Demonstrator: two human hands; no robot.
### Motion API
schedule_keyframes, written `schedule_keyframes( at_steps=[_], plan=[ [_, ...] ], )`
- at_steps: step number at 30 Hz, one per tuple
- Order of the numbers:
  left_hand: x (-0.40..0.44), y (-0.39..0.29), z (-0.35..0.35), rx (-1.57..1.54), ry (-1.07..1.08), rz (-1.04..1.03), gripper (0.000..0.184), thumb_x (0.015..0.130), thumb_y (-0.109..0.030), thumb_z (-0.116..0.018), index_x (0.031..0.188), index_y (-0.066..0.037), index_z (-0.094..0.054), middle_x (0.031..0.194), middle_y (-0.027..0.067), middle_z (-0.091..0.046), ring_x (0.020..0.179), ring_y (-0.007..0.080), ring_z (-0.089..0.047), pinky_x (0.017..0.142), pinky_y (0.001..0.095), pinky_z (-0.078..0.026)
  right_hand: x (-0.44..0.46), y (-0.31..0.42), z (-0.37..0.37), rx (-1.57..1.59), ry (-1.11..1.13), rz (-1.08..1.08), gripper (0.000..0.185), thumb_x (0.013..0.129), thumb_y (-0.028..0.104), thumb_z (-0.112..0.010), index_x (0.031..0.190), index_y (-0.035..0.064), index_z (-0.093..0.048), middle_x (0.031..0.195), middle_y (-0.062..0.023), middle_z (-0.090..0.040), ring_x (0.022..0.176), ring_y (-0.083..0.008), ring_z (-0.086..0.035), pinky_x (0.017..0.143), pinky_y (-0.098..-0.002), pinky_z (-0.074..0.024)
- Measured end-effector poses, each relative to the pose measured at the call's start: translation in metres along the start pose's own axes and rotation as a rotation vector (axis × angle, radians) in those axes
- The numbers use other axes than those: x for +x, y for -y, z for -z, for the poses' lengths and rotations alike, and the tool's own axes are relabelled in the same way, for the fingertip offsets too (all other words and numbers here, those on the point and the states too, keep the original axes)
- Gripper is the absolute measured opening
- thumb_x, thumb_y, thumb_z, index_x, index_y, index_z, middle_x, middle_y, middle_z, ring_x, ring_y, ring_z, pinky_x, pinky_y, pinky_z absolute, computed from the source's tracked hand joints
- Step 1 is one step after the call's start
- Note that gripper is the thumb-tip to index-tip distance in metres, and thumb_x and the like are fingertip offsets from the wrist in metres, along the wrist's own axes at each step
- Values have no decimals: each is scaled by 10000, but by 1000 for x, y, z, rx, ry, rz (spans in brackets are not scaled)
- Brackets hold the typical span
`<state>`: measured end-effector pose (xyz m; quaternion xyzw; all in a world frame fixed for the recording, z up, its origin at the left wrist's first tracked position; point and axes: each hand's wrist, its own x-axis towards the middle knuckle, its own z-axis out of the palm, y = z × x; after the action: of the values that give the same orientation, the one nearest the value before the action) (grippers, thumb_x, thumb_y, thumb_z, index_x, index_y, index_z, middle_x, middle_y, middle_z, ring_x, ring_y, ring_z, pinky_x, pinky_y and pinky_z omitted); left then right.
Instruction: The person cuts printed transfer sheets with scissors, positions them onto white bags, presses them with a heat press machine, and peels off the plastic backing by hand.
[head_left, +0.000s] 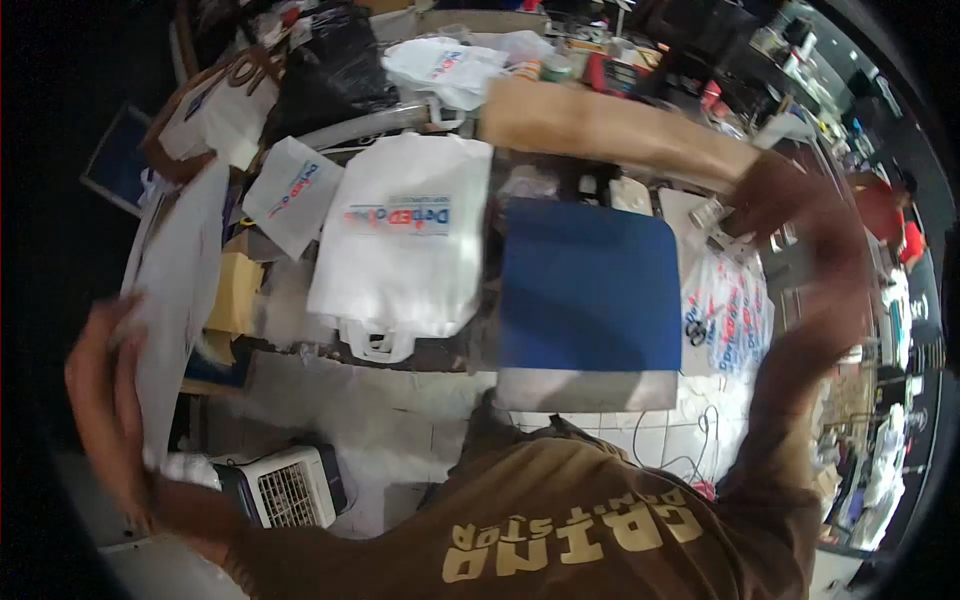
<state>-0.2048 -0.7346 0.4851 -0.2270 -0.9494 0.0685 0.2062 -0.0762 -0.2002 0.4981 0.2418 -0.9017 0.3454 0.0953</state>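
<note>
The head view is showing the person's left hand [105, 410] clamping its grip on the outer edge of a thin, white, flat panel [185, 310], which is standing upright at the far left. The right hand [795, 205] is clamping its grip on the right end of a long, tan, flat strip [620, 125], with blur hiding the fingertips. That strip is slanting over the back of the cluttered dark surface [440, 353], beyond a blue rectangular board [590, 285] that is lying just beside a white, printed fabric bag [405, 255].
</note>
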Motion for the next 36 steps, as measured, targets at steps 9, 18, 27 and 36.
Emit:
schedule_keyframes(
  at_steps=[9, 18, 27, 36],
  plan=[
    [-91, -198, 61, -734, -552, 154, 260, 783, -137, -682, 983, 12, -608, 934, 181, -645, 908, 268, -620, 890, 373, -467, -122, -97, -408, 1261, 786, -550, 835, 952, 534, -664, 1543, 47, -330, 1387, -177, -538, 1118, -252, -600, 906, -383, -518],
    [-41, -197, -29, -1314, -260, 141, 227, 953, -143, -675, 1112, 7, -613, 1089, 110, -650, 1025, 181, -586, 901, 326, -467, -206, -122, -340, 2044, -203, -431, 793, 934, 315, -737, 1507, 150, -215, 1434, -142, -497, 1319, -284, -515, 1088, -505, -437],
    [-71, -294, -282, -1882, 75, 570, 348, 808, 46, -737, 1101, -44, -572, 1035, 10, -591, 962, 149, -590, 832, 293, -519, -220, -233, -218, 1124, -1166, -669, 999, 770, 114, -885, 1472, 82, -174, 1207, -190, -629, 1046, -288, -662, 841, -444, -581],
    [-160, -384, -366, -1720, 173, 560, 275, 849, 74, -699, 1075, -48, -600, 989, 18, -560, 924, 137, -527, 868, 287, -453, -298, -238, -267, 469, -636, -816, 875, 762, 124, -860, 1490, 149, -374, 1258, -138, -584, 1029, -210, -612, 844, -362, -528]
  ],
)
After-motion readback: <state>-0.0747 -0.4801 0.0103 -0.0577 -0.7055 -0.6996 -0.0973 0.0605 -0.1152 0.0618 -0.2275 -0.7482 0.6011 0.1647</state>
